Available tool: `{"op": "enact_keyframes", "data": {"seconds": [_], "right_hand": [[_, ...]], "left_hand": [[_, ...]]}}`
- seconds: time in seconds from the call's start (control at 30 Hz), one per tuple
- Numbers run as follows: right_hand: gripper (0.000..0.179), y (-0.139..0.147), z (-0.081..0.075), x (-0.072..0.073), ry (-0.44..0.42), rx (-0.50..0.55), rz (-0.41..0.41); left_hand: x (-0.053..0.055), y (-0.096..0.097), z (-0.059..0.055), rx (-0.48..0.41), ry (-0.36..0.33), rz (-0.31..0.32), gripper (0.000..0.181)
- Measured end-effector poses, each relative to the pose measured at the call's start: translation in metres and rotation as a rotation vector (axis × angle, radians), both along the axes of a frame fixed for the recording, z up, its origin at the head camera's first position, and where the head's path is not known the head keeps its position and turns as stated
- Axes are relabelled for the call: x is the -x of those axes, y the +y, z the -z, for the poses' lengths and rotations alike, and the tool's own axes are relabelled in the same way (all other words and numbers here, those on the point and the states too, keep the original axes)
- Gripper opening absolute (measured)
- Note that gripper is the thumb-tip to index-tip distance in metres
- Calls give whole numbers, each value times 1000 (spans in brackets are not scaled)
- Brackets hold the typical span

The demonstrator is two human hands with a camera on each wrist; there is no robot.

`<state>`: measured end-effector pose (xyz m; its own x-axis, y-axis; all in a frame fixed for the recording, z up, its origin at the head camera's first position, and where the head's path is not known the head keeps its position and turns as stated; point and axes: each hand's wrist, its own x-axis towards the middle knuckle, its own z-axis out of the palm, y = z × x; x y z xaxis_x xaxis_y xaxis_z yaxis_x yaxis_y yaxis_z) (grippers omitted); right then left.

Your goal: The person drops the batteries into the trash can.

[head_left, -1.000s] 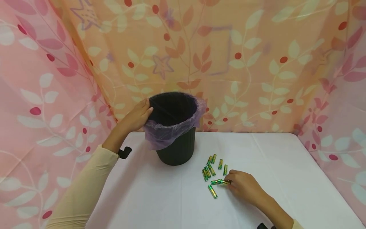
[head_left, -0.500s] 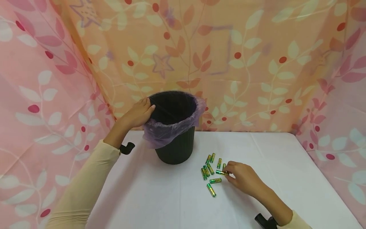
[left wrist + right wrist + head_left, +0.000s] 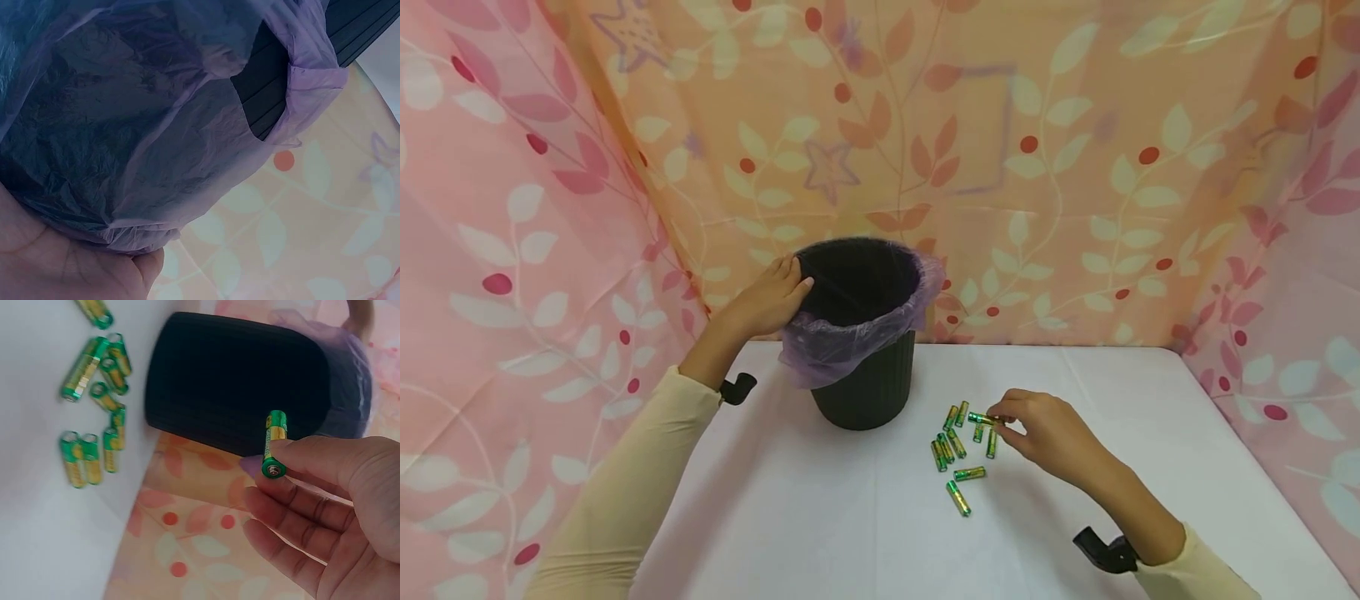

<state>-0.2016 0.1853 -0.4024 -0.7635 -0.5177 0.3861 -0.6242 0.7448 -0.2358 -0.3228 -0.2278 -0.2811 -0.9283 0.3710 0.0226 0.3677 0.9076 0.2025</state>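
A black trash bin (image 3: 868, 387) stands on the table, lined with a thin purple plastic bag (image 3: 831, 350) folded over its rim. My left hand (image 3: 763, 302) grips the bin's left rim over the bag; the left wrist view has the palm (image 3: 69, 269) close against the bag. Between thumb and fingers, my right hand (image 3: 1052, 437) pinches one green-and-gold battery (image 3: 275, 434), raised over the table right of the bin. Several more such batteries (image 3: 958, 498) lie loosely scattered below and left of that hand.
The table (image 3: 790, 517) has a white cover. Patterned cloth (image 3: 1075, 208) hangs behind it and along both sides. Black wrist mounts (image 3: 1105, 552) sit by both cuffs.
My right hand has lifted a battery off the group and moved it up and away toward the back of the table. My left hand has stayed at the bin's rim.
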Motion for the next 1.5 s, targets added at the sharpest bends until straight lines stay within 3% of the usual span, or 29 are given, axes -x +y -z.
{"op": "enact_keyframes", "data": {"seconds": [0.67,1.23,1.37,1.5], "right_hand": [[21,-17,-54,13,120,75,-104],[27,-50,-97,38,286,168,-209],[30,-56,-107,44,291,206,-221],[21,-64,-116,50,291,209,-217]], "left_hand": [[-1,3,6,-2,46,9,65],[0,-1,6,-8,31,-16,66],[-1,-1,5,-14,31,-14,67],[-1,-1,5,-16,38,-13,67]]}}
